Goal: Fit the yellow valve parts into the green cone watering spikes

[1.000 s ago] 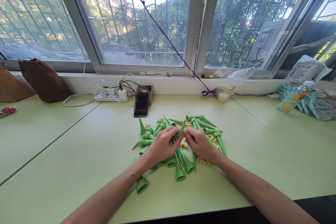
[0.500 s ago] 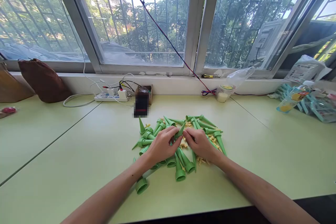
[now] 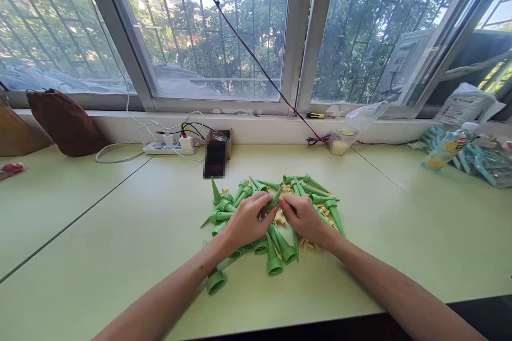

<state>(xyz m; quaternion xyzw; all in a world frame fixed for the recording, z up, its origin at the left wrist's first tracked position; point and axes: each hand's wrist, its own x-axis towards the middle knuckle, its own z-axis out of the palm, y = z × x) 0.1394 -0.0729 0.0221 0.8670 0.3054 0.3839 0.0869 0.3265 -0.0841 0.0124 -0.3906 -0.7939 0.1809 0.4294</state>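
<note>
Many cones (image 3: 274, 266) and yellow pieces (image 3: 310, 245) lie on the worktop (image 3: 132, 245); over them, the left hand (image 3: 250, 218) holds a green cone (image 3: 275, 200), tip up. The right hand (image 3: 306, 217) pinches beside it, contents hidden. Fine fingerwork seems in hand; the next move calls for steadiness.

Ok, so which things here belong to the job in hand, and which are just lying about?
Seemingly in the job:
green cone in the left hand
loose green cones
small yellow pieces

Apparently just lying about:
power strip
brown bag
cardboard box
jar
bottle
</note>
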